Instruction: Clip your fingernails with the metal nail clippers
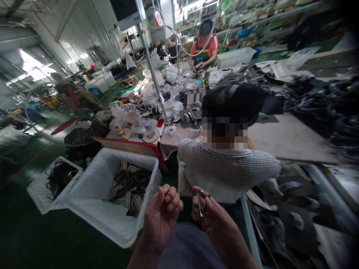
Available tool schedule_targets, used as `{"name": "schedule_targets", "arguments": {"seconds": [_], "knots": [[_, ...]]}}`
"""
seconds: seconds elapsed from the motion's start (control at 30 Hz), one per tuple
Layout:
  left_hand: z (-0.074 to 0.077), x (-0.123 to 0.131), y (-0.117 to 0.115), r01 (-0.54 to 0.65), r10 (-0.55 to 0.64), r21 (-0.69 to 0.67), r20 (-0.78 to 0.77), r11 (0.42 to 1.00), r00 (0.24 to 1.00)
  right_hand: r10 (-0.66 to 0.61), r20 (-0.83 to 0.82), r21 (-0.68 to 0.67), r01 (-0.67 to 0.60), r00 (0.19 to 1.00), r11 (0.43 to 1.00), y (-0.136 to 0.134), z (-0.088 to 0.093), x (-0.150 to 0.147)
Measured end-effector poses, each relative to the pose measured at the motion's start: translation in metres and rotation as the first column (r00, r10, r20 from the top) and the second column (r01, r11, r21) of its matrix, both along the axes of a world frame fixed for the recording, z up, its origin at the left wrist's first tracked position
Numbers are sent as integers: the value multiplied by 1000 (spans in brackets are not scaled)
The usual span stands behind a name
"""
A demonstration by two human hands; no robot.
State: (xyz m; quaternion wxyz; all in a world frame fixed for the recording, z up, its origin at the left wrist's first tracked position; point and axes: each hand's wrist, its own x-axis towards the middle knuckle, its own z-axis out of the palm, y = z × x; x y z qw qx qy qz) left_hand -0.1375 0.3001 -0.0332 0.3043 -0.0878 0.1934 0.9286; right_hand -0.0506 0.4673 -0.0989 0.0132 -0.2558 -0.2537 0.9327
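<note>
My left hand is closed in a pinch over the near rim of a large white bin. Something thin and pale, perhaps thread, shows faintly beside its fingertips, too blurred to name. My right hand is wrapped round a pair of small metal thread snips, held upright with a shiny blade showing between the fingers. The two hands are a short way apart, above my grey-clad lap.
A large white bin with dark and pale cut pieces stands at left, beside a smaller bin of black straps. A person in a striped shirt sits ahead at a cluttered table. A fan stands left; grey pieces lie at right.
</note>
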Motion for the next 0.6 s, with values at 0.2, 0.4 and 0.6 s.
{"name": "schedule_targets", "arguments": {"seconds": [0.2,0.4,0.6], "knots": [[-10,-1,5,-43,-9,-224,-223,974,975,59,0,41,-59,998,997,3,-1,-4],[-27,8,15,-108,-130,-552,-373,827,919,45,26,257,-50,999,965,12,-7,4],[-37,11,27,-119,-121,-637,-321,762,939,-59,-8,413,57,998,909,25,-7,14]]}}
